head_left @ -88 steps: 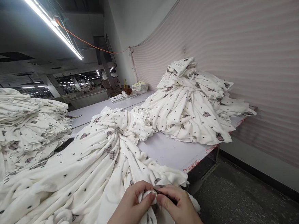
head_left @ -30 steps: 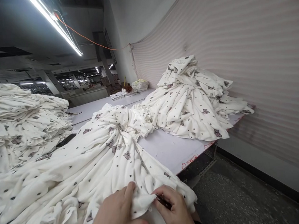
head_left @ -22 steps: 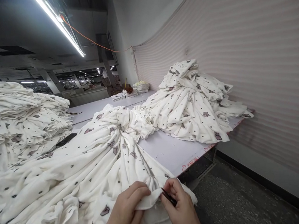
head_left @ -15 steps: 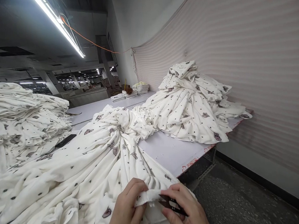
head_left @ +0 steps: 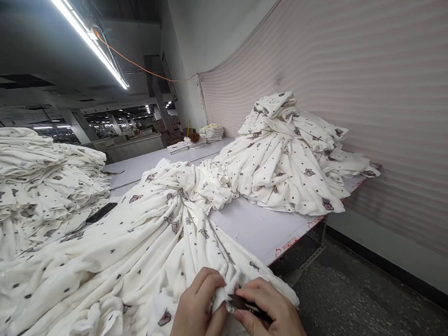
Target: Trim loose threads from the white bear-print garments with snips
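Closest to us, the left hand [head_left: 198,312] pinches an edge of the white printed cloth [head_left: 139,276] between thumb and fingers. The right hand [head_left: 275,307] has its fingers curled around small black thread snips [head_left: 252,308]. Their tip points at the pinched edge; I can't tell if it touches.

The cloth lies in a big bunch over the near part of the surface [head_left: 247,225]. It looks soft and floppy, not slippery, and hard to break. One edge should feel light, but the whole bunch may be heavy and drag. A good place to hold it is the edge, close to the snips. The snips look hard and stiff, so hold them by the back, away from the tip.

Farther off, more of the same cloth sits in a tall heap [head_left: 284,158].
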### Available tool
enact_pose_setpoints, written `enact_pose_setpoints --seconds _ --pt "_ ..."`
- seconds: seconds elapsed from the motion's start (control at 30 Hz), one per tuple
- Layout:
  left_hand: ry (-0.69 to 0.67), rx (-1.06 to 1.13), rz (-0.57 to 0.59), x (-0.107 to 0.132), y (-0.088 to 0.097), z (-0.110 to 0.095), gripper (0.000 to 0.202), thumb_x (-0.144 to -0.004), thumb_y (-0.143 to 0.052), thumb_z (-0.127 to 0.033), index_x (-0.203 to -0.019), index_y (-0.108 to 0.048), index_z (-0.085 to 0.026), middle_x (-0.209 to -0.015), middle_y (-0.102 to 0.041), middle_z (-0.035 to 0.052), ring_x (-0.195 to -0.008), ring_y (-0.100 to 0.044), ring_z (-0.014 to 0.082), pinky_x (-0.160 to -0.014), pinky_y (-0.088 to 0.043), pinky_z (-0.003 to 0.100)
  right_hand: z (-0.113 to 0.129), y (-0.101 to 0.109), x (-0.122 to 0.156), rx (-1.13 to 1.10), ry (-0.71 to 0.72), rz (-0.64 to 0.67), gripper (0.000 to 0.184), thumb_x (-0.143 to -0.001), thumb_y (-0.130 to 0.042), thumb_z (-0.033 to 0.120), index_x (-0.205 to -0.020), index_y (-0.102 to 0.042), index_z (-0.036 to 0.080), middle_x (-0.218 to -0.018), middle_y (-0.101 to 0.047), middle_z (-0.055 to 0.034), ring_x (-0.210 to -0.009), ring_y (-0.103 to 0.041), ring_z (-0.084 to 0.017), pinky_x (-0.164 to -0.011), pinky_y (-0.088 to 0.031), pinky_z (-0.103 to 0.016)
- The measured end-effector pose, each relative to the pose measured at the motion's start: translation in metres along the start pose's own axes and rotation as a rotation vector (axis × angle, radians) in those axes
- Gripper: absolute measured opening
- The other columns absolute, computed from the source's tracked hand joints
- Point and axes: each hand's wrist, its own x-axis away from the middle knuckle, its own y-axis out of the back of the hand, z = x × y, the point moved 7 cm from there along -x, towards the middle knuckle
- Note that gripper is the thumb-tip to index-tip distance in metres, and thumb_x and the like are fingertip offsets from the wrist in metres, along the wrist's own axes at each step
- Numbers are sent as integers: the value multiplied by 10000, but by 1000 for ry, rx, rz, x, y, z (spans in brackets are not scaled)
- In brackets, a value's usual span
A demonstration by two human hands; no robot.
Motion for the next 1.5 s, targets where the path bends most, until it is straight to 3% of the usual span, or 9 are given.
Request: enact_pose_setpoints --seconds 0.2,0.4,0.47,0.63,0.8,0.93,1.1,1.3,1.5 --pt "-53 -81 32 -3 -1 -6 242 -796 -457 -86 -987 -521 -220 -910 -571 58 -790 -590 191 -677 -486 275 1 0 -3 -14 38 29 163 -788 -655 176 -927 -724 227 -850 -700 -41 -751 -673 -175 -665 -525 -212" --pt "-48 -141 43 -3 -2 -4 224 -812 -464 -92 -988 -515 -221 -880 -590 42 -766 -611 175 -665 -492 251 -7 -2 2 -106 -4 -98 231 -756 -681 218 -984 -692 256 -858 -679 -25 -761 -658 -181 -665 -525 -221" --pt "-12 -187 29 -3 -3 1 186 -831 -469 -117 -970 -527 -226 -808 -608 22 -691 -613 165 -615 -481 239 -10 -4 2 -79 -32 -143 320 -730 -700 225 -1045 -657 265 -870 -663 -19 -750 -652 -176 -657 -526 -214" --pt "149 -192 94 -8 -4 11 56 -845 -528 -227 -844 -584 -224 -677 -612 -12 -598 -584 151 -567 -451 222 -9 -12 -9 28 60 -152 137 -846 -515 166 -873 -638 221 -777 -632 -17 -705 -629 -159 -634 -492 -212" --pt "432 99 245 -7 -6 23 294 -863 -532 -406 -1082 -633 -237 -759 -619 -3 -664 -551 161 -632 -458 245 -25 -21 -18 80 -28 -202 108 -904 -452 198 -914 -560 209 -730 -648 -4 -630 -627 -153 -586 -473 -211" --pt "496 287 181 -8 -3 29 307 -877 -501 -456 -933 -651 -194 -809 -638 27 -786 -548 196 -732 -445 282 -22 -22 -22 -11 -50 -226 87 -889 -497 237 -929 -565 200 -782 -669 -26 -704 -655 -167 -644 -501 -215" --pt "568 284 74 -4 1 37 352 -860 -507 -521 -937 -622 -197 -800 -603 24 -808 -529 212 -755 -426 311 -24 -14 -16 -187 -132 -162 190 -840 -600 317 -988 -653 210 -897 -686 -51 -834 -666 -196 -734 -528 -236" --pt "495 366 165 -5 -7 30 317 -894 -483 -489 -914 -602 -195 -830 -613 29 -828 -542 206 -758 -428 299 -30 -20 -12 -216 -207 -49 154 -792 -648 253 -907 -745 219 -862 -731 -45 -832 -674 -217 -745 -513 -268" --pt "493 373 213 -9 -11 24 297 -898 -494 -461 -883 -607 -186 -819 -605 20 -826 -538 194 -765 -429 284 -39 -32 -17 -449 -377 82 203 -790 -685 321 -908 -762 174 -895 -751 -71 -888 -667 -251 -787 -510 -307"
